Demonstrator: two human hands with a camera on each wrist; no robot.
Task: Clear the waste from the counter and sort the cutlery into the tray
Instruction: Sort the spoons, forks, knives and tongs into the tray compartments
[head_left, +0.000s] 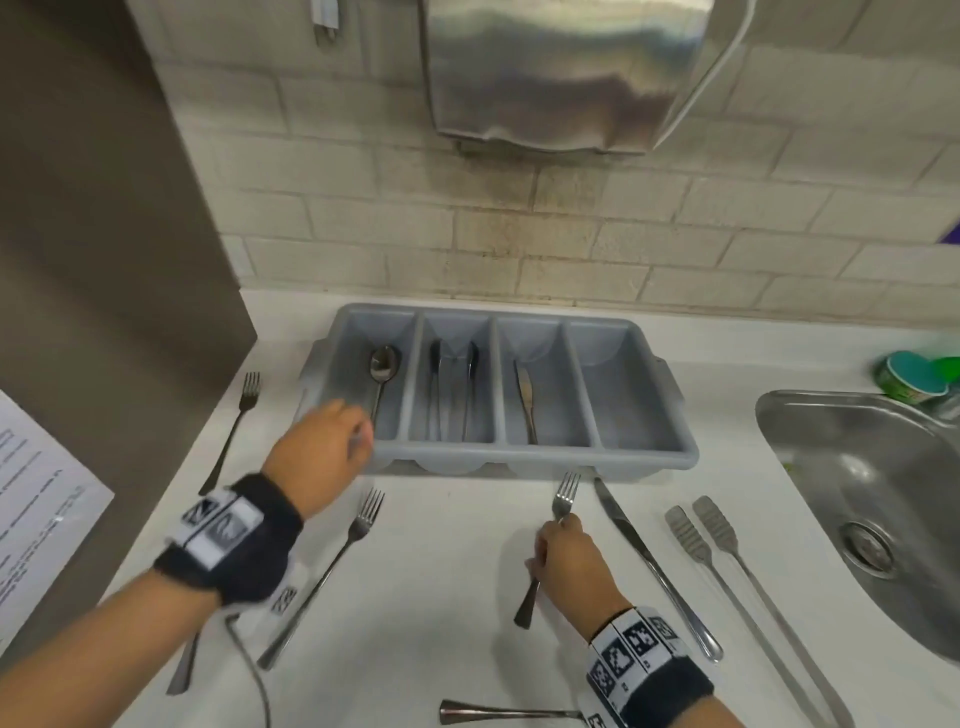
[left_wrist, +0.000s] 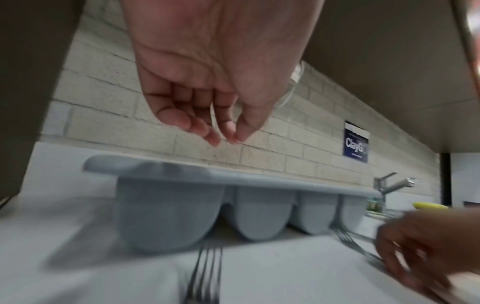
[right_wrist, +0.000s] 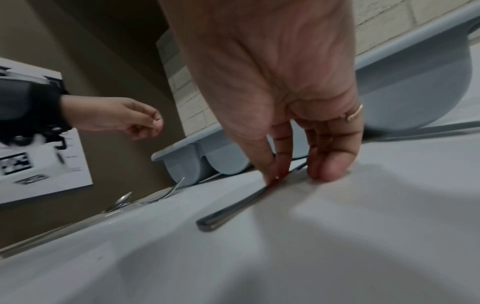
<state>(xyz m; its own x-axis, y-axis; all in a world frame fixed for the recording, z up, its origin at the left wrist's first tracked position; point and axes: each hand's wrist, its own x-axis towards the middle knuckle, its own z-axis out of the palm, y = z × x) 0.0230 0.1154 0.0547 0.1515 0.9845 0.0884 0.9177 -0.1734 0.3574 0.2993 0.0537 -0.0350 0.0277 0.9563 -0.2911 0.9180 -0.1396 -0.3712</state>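
The right hand (head_left: 569, 558) pinches the fork (head_left: 550, 540) at mid-handle, flat on the counter (head_left: 457, 571), its long axis pointing tines-first from the fingertips to the tray (head_left: 519, 457) just beyond, while the farther left hand (head_left: 324, 452) hangs loosely curled, empty.

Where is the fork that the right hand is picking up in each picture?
Head: the fork lies at centre, just in front of the grey tray, under the right hand.
Left wrist: fork at the far right, blurred.
Right wrist: fork at centre, under the fingertips.
Shared landmark: the grey tray.
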